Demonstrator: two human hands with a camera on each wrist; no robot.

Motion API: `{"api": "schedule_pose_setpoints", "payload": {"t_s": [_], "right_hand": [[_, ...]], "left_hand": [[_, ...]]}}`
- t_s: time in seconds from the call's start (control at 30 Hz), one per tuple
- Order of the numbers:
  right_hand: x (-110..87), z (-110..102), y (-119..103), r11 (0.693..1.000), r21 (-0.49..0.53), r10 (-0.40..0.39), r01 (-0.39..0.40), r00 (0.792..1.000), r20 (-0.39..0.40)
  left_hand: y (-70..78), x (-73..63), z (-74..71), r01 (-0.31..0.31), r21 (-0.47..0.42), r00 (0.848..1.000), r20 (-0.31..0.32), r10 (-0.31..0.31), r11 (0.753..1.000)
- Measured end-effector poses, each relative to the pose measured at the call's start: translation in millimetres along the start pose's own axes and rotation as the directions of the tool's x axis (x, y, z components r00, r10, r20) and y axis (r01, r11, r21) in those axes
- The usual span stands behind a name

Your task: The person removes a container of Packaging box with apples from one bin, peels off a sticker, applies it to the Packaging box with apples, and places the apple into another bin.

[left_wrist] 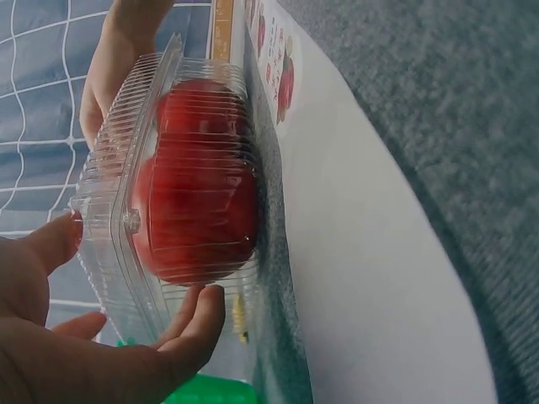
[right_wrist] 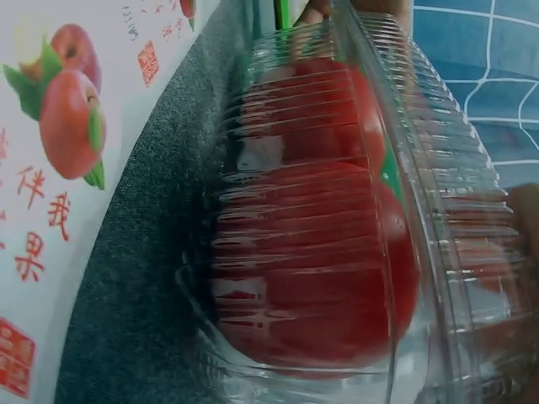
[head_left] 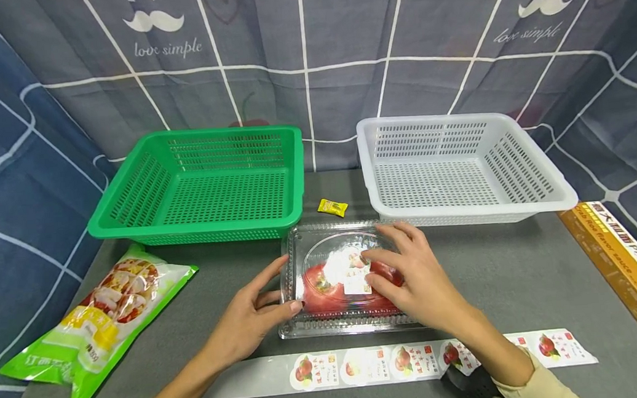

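A clear plastic clamshell box with a ridged rim and its lid down stands on the grey table, with red tomatoes inside. On the lid lies a white fruit-print label. My left hand grips the box's left side, thumb near the front left corner; the left wrist view shows its fingers spread along the end wall. With its fingertips my right hand presses the label's right part against the lid. A strip of fruit labels runs across the table in front of the box, partly under my right forearm.
Behind the box stand a green basket on the left and a white basket on the right. A small yellow packet lies between them. A green food bag is at left, a pasta box at right.
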State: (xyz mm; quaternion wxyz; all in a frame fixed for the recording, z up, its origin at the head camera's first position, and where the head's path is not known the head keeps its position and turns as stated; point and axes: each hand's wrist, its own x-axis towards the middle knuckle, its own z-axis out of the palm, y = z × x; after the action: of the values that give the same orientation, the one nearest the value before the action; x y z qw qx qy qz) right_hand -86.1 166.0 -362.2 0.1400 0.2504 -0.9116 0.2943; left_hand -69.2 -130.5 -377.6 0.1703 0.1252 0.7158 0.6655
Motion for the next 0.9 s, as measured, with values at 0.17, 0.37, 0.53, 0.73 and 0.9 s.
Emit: {"api": "schedule_pose_setpoints", "payload": {"t_s": [0.17, 0.37, 0.53, 0.73, 0.9], "right_hand": [[0.0, 0, -1, 0.989, -0.146, -0.016, 0.034, 0.992, 0.121], [0.4, -1, -4, 0.964, -0.267, 0.052, 0.009, 0.974, 0.222], [1.9, -2, -4, 0.962, -0.274, 0.080, -0.009, 0.966, 0.248], [0.3, 2, 2, 0.993, -0.111, 0.056, -0.042, 0.991, 0.125], [-2.6, 3, 6, 0.998, 0.047, 0.051, -0.053, 0.998, 0.028]], "left_hand": [[1.4, -0.3, 0.8, 0.019, 0.036, 1.000, -0.011, -0.018, 0.999], [0.1, 0.2, 0.1, 0.005, 0.058, 1.000, -0.013, -0.004, 0.998], [-2.6, 1.7, 1.9, -0.002, 0.047, 1.000, -0.020, 0.002, 0.999], [-1.9, 1.6, 3.2, 0.009, 0.052, 0.999, -0.036, -0.007, 0.999], [-0.2, -0.2, 3.3, 0.025, 0.058, 0.998, -0.051, -0.022, 0.998]]}}
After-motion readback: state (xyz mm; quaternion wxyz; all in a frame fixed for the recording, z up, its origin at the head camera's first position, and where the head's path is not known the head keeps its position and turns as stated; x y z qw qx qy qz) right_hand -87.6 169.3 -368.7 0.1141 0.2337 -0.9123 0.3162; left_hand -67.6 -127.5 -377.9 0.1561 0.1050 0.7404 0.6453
